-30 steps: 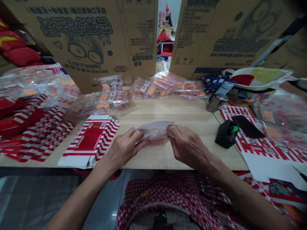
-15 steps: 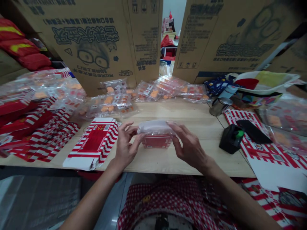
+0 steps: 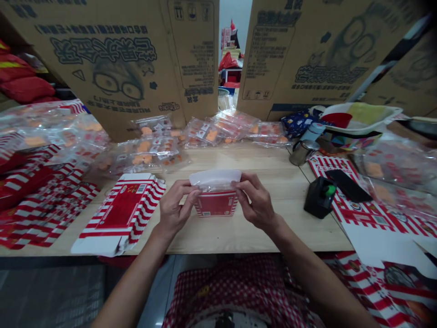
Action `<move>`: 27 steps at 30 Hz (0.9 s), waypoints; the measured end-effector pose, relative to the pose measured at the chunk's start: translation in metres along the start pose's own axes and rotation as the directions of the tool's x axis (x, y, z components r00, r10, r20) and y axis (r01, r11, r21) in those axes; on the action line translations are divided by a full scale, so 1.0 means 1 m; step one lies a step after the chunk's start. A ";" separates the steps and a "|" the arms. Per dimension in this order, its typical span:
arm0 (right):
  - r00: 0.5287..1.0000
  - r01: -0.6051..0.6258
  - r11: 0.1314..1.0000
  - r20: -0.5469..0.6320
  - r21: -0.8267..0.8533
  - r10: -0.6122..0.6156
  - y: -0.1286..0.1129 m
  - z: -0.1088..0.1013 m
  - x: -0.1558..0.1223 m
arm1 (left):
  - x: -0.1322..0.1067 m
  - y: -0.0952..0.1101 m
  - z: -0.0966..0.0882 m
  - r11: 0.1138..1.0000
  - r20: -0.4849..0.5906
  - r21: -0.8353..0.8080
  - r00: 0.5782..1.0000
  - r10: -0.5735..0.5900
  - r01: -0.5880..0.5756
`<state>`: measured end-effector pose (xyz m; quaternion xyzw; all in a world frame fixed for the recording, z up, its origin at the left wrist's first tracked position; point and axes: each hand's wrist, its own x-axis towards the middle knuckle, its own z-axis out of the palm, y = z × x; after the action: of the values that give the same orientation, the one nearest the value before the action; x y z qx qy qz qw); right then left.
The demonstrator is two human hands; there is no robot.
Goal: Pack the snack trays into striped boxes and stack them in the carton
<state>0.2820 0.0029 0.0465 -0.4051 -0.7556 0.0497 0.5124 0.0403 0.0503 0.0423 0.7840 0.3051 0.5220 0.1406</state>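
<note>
A small red-and-white striped box [image 3: 216, 204] stands upright on the wooden table [image 3: 266, 173] in front of me, its white top flap [image 3: 215, 176] raised and a clear plastic packet showing at its mouth. My left hand [image 3: 175, 209] grips the box's left side with fingers closed at the top corner. My right hand [image 3: 254, 200] holds the right side the same way, fingers pinched at the flap's edge.
A stack of flat striped cartons [image 3: 123, 212] lies left of the box, more cartons [image 3: 37, 191] farther left. Clear snack packets [image 3: 153, 148] line the back under large cardboard boxes [image 3: 112, 59]. A black tape dispenser [image 3: 319, 197], a phone [image 3: 348, 186] and a metal cup [image 3: 302, 151] sit right.
The item was held flat and low between both hands; it now stands upright as a striped box with its flap up. Both hands shifted up to its top corners.
</note>
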 end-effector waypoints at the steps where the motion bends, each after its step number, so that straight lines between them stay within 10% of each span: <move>1: 0.999 -0.035 0.999 0.008 0.033 0.034 0.001 -0.001 0.002 | 0.003 0.000 0.001 0.996 0.008 -0.057 0.997 -0.072 0.072; 6: 0.957 -0.284 0.891 0.050 0.354 0.286 0.006 0.003 0.007 | 0.009 -0.001 0.010 0.769 0.130 -0.484 0.903 -0.409 0.417; 13: 0.923 -0.382 0.764 0.170 0.520 0.345 0.011 -0.004 0.015 | 0.011 -0.004 0.006 0.567 0.384 -0.613 0.835 -0.394 0.549; 22: 0.952 -0.025 0.937 0.296 0.349 -0.084 0.022 -0.018 0.015 | 0.008 -0.004 0.011 0.604 0.311 -0.660 0.894 -0.323 0.448; 27: 0.919 -0.217 0.901 0.389 0.376 0.059 0.023 -0.022 0.019 | 0.014 0.012 0.021 0.689 0.177 -0.466 0.821 -0.542 0.556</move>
<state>0.3102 0.0235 0.0601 -0.3249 -0.7793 0.3195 0.4302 0.0672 0.0517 0.0500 0.5995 0.3782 0.5063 0.4911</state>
